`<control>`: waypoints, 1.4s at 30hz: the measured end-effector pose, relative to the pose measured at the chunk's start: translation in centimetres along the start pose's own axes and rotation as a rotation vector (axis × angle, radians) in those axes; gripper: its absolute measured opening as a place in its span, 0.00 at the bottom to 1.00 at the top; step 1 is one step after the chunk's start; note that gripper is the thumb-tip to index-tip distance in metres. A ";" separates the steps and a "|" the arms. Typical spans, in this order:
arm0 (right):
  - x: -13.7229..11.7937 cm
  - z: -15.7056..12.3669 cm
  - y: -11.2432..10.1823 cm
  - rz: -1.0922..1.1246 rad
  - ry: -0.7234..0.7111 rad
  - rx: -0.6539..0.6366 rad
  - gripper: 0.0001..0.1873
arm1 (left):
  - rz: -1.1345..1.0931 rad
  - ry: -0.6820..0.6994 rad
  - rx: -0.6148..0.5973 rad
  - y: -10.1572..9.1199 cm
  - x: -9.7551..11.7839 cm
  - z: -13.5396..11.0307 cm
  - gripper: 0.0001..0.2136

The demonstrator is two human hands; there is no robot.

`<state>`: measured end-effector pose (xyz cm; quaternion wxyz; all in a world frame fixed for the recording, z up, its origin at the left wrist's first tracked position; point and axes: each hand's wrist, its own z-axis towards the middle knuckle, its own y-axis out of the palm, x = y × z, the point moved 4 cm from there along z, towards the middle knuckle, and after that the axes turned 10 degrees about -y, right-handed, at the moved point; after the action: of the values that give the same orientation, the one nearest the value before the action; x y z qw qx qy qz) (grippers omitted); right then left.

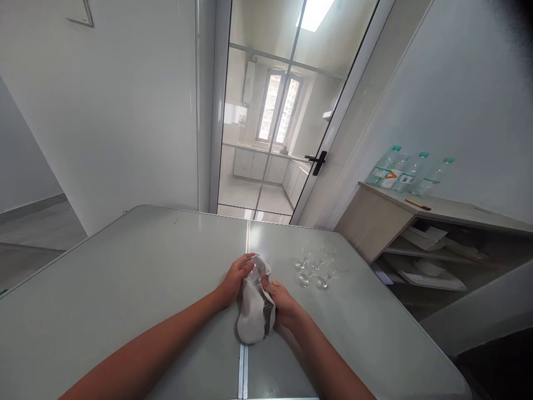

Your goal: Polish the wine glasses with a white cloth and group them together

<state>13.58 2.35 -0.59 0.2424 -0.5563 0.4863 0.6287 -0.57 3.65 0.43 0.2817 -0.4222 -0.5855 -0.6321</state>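
My left hand (236, 279) is curled round a clear glass (257, 268) held above the middle of the grey folding table (125, 278). My right hand (282, 303) grips a white cloth (252, 318) that wraps the lower part of the glass and hangs down toward the table. Both hands are closed and close together. The glass's stem is hidden by the cloth.
Several clear wine glasses (317, 265) stand on the table to the right of my hands. A wooden shelf unit (387, 222) at the right carries three water bottles (406, 171). A glass door (283, 111) stands behind the table.
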 end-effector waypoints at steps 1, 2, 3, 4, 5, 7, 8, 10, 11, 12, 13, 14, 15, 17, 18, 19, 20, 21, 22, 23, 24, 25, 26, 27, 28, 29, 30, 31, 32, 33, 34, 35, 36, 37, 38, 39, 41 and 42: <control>-0.3 -0.2 0.2 0.054 0.024 0.000 0.30 | 0.004 -0.007 -0.009 0.1 0.0 0.0 0.22; -0.5 -0.3 0.4 0.114 0.045 -0.010 0.30 | 0.015 -0.005 -0.007 0.2 0.1 0.0 0.22; -0.7 -0.3 0.6 0.172 0.061 -0.028 0.31 | 0.031 0.005 0.004 0.1 0.1 0.1 0.22; -0.9 -0.3 0.7 0.221 0.064 -0.043 0.32 | 0.051 0.023 0.021 0.1 0.2 0.2 0.22; -0.9 -0.3 0.7 0.259 0.063 -0.052 0.33 | 0.071 0.042 0.034 0.0 0.2 0.3 0.21; -0.7 0.0 0.5 0.279 0.051 -0.028 0.31 | 0.111 0.067 0.040 -0.1 0.1 0.6 0.20; -0.4 0.1 0.2 0.258 0.042 -0.001 0.27 | 0.128 0.071 0.033 -0.1 0.0 0.8 0.20; 0.0 0.3 -0.3 0.182 0.003 0.046 0.19 | 0.148 0.072 0.019 -0.2 -0.2 1.0 0.20; 0.2 0.4 -0.4 0.137 -0.015 0.055 0.16 | 0.150 0.079 0.019 -0.3 -0.2 1.0 0.21; 0.3 0.4 -0.5 0.097 -0.028 0.056 0.14 | 0.148 0.089 0.022 -0.3 -0.1 0.9 0.21; 0.4 0.3 -0.5 0.064 -0.033 0.053 0.13 | 0.142 0.099 0.027 -0.3 -0.1 0.8 0.21; 0.4 0.3 -0.5 0.036 -0.030 0.049 0.12 | 0.136 0.107 0.035 -0.3 0.0 0.7 0.22; 0.5 0.2 -0.5 0.013 -0.021 0.043 0.12 | 0.130 0.108 0.044 -0.3 0.1 0.6 0.22; 0.5 0.2 -0.4 -0.027 -0.011 0.025 0.12 | 0.114 0.098 0.057 -0.2 0.3 0.4 0.22; 0.4 0.2 -0.4 -0.050 -0.017 0.015 0.12 | 0.102 0.092 0.065 -0.1 0.4 0.4 0.21; 0.4 0.3 -0.4 -0.078 -0.026 0.009 0.13 | 0.089 0.093 0.075 -0.1 0.4 0.4 0.21; 0.4 0.3 -0.5 -0.110 -0.036 0.011 0.14 | 0.075 0.100 0.086 -0.1 0.5 0.4 0.21; 0.4 0.4 -0.6 -0.139 -0.047 0.023 0.16 | 0.062 0.112 0.096 -0.1 0.6 0.4 0.21; 0.4 0.5 -0.8 -0.159 -0.056 0.037 0.17 | 0.050 0.124 0.104 -0.1 0.6 0.4 0.22; 0.4 0.5 -0.9 -0.170 -0.066 0.047 0.18 | 0.040 0.132 0.108 -0.1 0.7 0.4 0.22; 0.3 0.5 -0.9 -0.170 -0.081 0.057 0.19 | 0.039 0.130 0.103 -0.1 0.7 0.5 0.22; 0.0 0.5 -0.9 -0.159 -0.104 0.067 0.20 | 0.047 0.118 0.089 -0.1 0.6 0.5 0.22; -0.3 0.4 -0.8 -0.141 -0.133 0.076 0.20 | 0.061 0.102 0.072 0.0 0.5 0.5 0.22; -0.7 0.3 -0.5 -0.120 -0.160 0.084 0.21 | 0.075 0.086 0.055 0.0 0.4 0.5 0.21; -1.1 0.1 -0.2 -0.101 -0.177 0.086 0.24 | 0.088 0.073 0.039 0.0 0.3 0.6 0.21; -1.4 -0.1 0.1 -0.083 -0.187 0.083 0.29 | 0.097 0.066 0.026 0.0 0.2 0.6 0.20; -1.7 -0.2 0.5 -0.070 -0.195 0.074 0.33 | 0.100 0.067 0.021 -0.1 0.2 0.7 0.20; -2.0 -0.3 0.9 -0.069 -0.210 0.060 0.36 | 0.099 0.076 0.025 -0.1 0.1 0.7 0.20; -2.1 -0.3 1.2 -0.082 -0.235 0.051 0.37 | 0.098 0.091 0.035 -0.2 0.1 0.8 0.20; -2.2 -0.3 1.3 -0.104 -0.269 0.050 0.35 | 0.097 0.110 0.050 -0.3 0.1 0.8 0.20; -2.2 -0.2 1.3 -0.129 -0.297 0.054 0.31 | 0.094 0.130 0.067 -0.4 0.2 0.9 0.20; -2.0 0.0 1.2 -0.153 -0.308 0.064 0.27 | 0.090 0.147 0.085 -0.5 0.3 0.9 0.20; -1.6 0.3 0.9 -0.171 -0.298 0.076 0.23 | 0.087 0.160 0.101 -0.5 0.4 0.8 0.20; -1.2 0.5 0.5 -0.177 -0.269 0.091 0.21 | 0.088 0.166 0.112 -0.5 0.5 0.8 0.20; -0.8 0.7 0.1 -0.173 -0.232 0.111 0.19 | 0.091 0.164 0.123 -0.5 0.6 0.8 0.20; -0.5 0.9 -0.3 -0.159 -0.202 0.136 0.18 | 0.088 0.156 0.132 -0.5 0.7 0.8 0.20; -0.2 1.0 -0.7 -0.111 -0.164 0.174 0.17 | 0.052 0.129 0.153 -0.6 0.8 0.8 0.18; -0.1 0.9 -0.7 -0.087 -0.152 0.174 0.17 | 0.018 0.120 0.162 -0.6 0.8 0.9 0.18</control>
<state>13.81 3.47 -0.83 0.3529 -0.5046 0.4947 0.6133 -1.34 4.73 0.77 0.3551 -0.3650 -0.6128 -0.6043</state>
